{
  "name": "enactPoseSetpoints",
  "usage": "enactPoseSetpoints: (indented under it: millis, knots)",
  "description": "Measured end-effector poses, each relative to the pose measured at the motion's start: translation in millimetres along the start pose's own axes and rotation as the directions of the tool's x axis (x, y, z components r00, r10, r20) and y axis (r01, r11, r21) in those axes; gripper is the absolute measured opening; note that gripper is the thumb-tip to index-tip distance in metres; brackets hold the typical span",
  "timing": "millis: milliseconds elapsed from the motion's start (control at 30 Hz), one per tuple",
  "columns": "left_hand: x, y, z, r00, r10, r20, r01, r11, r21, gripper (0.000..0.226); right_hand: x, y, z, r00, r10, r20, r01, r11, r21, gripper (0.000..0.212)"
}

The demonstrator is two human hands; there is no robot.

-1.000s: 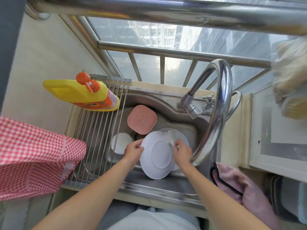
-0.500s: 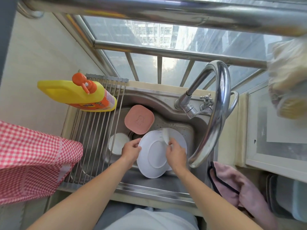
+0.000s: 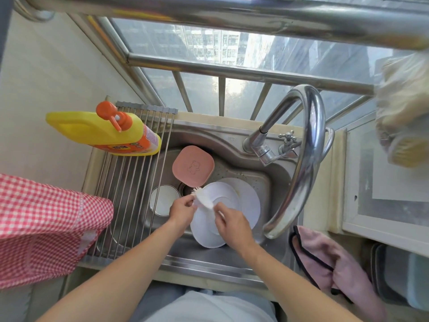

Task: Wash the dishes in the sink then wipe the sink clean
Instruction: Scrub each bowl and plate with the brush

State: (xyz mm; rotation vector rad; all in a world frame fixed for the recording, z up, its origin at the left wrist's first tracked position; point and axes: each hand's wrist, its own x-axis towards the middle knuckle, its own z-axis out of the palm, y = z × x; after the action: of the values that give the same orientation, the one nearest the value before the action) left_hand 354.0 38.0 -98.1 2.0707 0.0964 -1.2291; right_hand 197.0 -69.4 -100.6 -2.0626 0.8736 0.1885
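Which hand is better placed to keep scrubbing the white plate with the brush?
Right. The right hand grips the brush, whose head lies on the white plate, while the left hand holds the plate's left rim to steady it.

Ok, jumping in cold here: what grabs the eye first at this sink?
The two hands: the left hand holds a white plate tilted over the sink, while the right hand scrubs it with a white brush. Next, the yellow detergent bottle on the drying rack at left and the pink square dish further back in the basin.
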Motion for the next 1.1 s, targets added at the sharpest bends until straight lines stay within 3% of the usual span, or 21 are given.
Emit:
enactPoseSetpoints:
  millis: [33, 67, 133, 200, 233, 333, 433, 467, 533, 567, 633, 700, 800, 867, 933, 1000, 1100]
  knots:
    - [0, -1, 0, 1.0, -0.001, 0.004, 0.001, 1.0, -0.001, 0.043, -1, 10, 4, 1.0, 0.013, -0.023, -0.014, 0.999, -0.038, 0.015]
    - [0, -1, 0, 1.0, 0.0, 0.011, 0.0, 1.0, -0.002, 0.045, 1, 21, 5, 0.988, 0.136, -0.068, -0.136, 0.991, 0.001, 0.016]
    - [-1, 1, 1, 0.999, 0.02, 0.025, -0.021, 1.0, 0.009, 0.047, 14, 39, 0, 0.865, 0.489, -0.109, -0.479, 0.871, 0.109, 0.014]
    - [-2, 3, -1, 0.998, 0.047, 0.051, -0.049, 0.998, 0.037, 0.051, 22, 46, -7, 0.772, 0.622, -0.129, -0.605, 0.782, 0.149, 0.018]
    - [-2, 5, -2, 0.995, 0.057, 0.076, -0.061, 0.997, 0.051, 0.053, 22, 43, -7, 0.786, 0.602, -0.142, -0.582, 0.798, 0.155, 0.018]
    - [0, 9, -6, 0.989, 0.044, 0.138, -0.057, 0.994, 0.089, 0.054, 8, 7, -12, 0.947, 0.3, -0.115, -0.272, 0.939, 0.211, 0.015]
    - [1, 5, -7, 0.984, 0.022, 0.176, -0.046, 0.99, 0.134, 0.048, 6, 0, -7, 0.998, -0.033, -0.045, 0.032, 0.999, -0.03, 0.009]
    - [-1, 2, -6, 0.982, 0.014, 0.186, -0.043, 0.987, 0.153, 0.045, 9, 8, -7, 0.999, -0.014, -0.034, 0.011, 0.997, -0.076, 0.01]
    - [-6, -6, -4, 0.979, 0.003, 0.204, -0.041, 0.983, 0.181, 0.044, 12, 26, -6, 0.98, 0.188, -0.067, -0.185, 0.982, 0.044, 0.014]
    - [-8, -12, -3, 0.977, -0.001, 0.215, -0.039, 0.983, 0.182, 0.046, 14, 35, -6, 0.938, 0.333, -0.096, -0.324, 0.941, 0.093, 0.014]
    - [-10, -21, -2, 0.975, -0.004, 0.222, -0.041, 0.979, 0.201, 0.056, 15, 45, -7, 0.873, 0.472, -0.124, -0.463, 0.881, 0.098, 0.01]
    - [-7, -25, -5, 0.968, 0.007, 0.252, -0.072, 0.966, 0.247, 0.076, 11, 41, -5, 0.911, 0.401, -0.098, -0.393, 0.915, 0.091, 0.012]
    - [0, -16, -5, 0.945, -0.012, 0.327, -0.074, 0.966, 0.249, 0.095, 4, 29, -4, 0.994, 0.1, 0.05, -0.092, 0.985, -0.149, 0.024]
    - [4, -4, 0, 0.963, -0.049, 0.264, 0.02, 0.994, 0.11, 0.076, 4, 27, -4, 0.996, 0.031, 0.086, -0.015, 0.983, -0.183, 0.034]
    - [10, 5, 6, 0.984, -0.088, 0.156, 0.089, 0.996, 0.0, 0.053, 6, 30, -9, 0.998, 0.049, 0.045, -0.043, 0.99, -0.131, 0.037]
    - [14, 13, 11, 0.988, -0.084, 0.128, 0.086, 0.996, -0.012, 0.041, 5, 31, -13, 0.998, 0.058, -0.007, -0.059, 0.996, -0.064, 0.035]
    - [15, 22, 17, 0.986, -0.009, 0.166, -0.003, 0.997, 0.071, 0.04, 4, 34, -19, 0.994, 0.104, -0.017, -0.103, 0.995, 0.014, 0.024]
